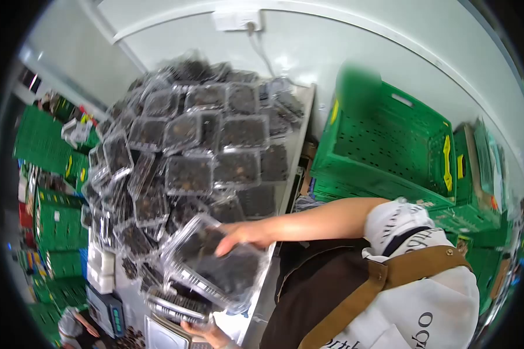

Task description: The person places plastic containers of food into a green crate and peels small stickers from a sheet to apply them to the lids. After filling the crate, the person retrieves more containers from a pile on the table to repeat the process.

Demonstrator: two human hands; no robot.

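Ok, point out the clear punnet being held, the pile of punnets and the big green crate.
held punnet [227, 269]: head view, on its clear lid.
pile of punnets [239, 132]: head view, a box mid-pile.
green crate [384, 145]: head view, its perforated side wall.

The left hand [206, 335] was cut off by the bottom edge, so its grip could not be told. The thumb of the right hand [244, 234] was hidden by the clear box [215, 264], whose dark contents were too blurred to name. Blur smeared the top of the pile of boxes [198, 131] and the upper corner of the green crate [390, 145]. The display on the dark device [108, 314] was unreadable.
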